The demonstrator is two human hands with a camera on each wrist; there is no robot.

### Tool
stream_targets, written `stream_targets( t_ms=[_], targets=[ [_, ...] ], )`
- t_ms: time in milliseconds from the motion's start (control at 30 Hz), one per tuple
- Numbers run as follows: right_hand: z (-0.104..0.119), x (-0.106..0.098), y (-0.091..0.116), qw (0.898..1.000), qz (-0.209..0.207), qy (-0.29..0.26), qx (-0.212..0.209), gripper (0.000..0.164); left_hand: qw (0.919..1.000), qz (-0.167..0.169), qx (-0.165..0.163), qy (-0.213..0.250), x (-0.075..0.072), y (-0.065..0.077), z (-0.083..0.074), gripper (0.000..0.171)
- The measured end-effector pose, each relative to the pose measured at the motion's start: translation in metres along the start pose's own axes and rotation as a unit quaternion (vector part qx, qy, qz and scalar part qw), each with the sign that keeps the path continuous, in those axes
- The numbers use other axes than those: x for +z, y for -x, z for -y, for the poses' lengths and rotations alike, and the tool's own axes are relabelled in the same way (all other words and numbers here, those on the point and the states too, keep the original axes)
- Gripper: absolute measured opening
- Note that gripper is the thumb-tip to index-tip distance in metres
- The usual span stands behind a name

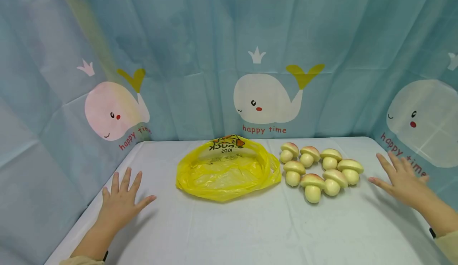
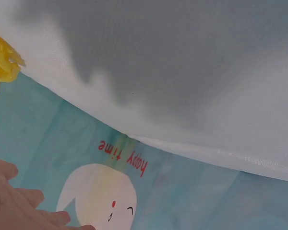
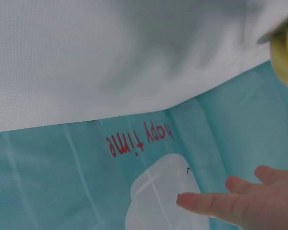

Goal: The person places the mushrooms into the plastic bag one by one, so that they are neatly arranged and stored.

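Left hand (image 1: 119,207) and right hand (image 1: 408,181), palms down, fingers splayed.
They hover by the table's (image 1: 229,233) left and right edges, bag (image 1: 225,177) and 7 mushrooms (image 1: 313,191) between.

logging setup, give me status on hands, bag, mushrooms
Left hand, right hand both empty, fingers spread. Yellow bag open, seven mushrooms beside it. Nothing visibly in the way.
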State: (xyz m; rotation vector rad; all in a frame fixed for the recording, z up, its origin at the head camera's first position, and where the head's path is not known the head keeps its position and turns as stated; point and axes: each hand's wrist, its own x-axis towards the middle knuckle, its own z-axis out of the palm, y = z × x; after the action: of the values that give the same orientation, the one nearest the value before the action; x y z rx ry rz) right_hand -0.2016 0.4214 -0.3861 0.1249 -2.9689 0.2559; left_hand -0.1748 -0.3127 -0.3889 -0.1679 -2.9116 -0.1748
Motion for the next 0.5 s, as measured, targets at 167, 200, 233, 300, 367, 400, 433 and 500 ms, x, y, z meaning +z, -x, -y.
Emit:
stream_targets(
  t_ms=[167, 200, 233, 300, 367, 400, 433, 500],
  targets=[
    [0.002, -0.002, -0.001, 1.000, -0.011, -0.017, -0.007, 0.091, 0.9998, -0.003, 0.006, 0.018, 0.001, -0.002, -0.001, 0.092],
    [0.002, -0.002, -0.001, 1.000, -0.013, -0.022, -0.010, 0.090, 0.9997, -0.001, 0.004, 0.026, 0.000, -0.003, -0.001, 0.092],
    [0.002, -0.003, -0.001, 0.999, -0.012, -0.033, -0.014, 0.090, 0.9992, 0.003, 0.003, 0.039, 0.000, -0.005, -0.001, 0.092],
    [0.003, -0.003, -0.003, 0.998, -0.015, -0.060, -0.020, 0.089, 0.9967, 0.014, -0.004, 0.080, -0.001, -0.007, -0.003, 0.090],
    [0.003, -0.003, -0.006, 0.995, -0.021, -0.093, -0.028, 0.090, 0.9899, 0.028, -0.013, 0.139, -0.001, -0.010, -0.005, 0.087],
    [0.004, -0.003, -0.007, 0.993, -0.021, -0.110, -0.030, 0.091, 0.9838, 0.036, -0.017, 0.175, -0.002, -0.011, -0.006, 0.085],
    [0.004, -0.003, -0.009, 0.991, -0.020, -0.127, -0.033, 0.092, 0.9762, 0.044, -0.023, 0.211, -0.002, -0.012, -0.007, 0.083],
    [0.006, -0.002, -0.013, 0.988, -0.012, -0.148, -0.033, 0.093, 0.9576, 0.063, -0.041, 0.278, -0.003, -0.015, -0.010, 0.080]
  ],
)
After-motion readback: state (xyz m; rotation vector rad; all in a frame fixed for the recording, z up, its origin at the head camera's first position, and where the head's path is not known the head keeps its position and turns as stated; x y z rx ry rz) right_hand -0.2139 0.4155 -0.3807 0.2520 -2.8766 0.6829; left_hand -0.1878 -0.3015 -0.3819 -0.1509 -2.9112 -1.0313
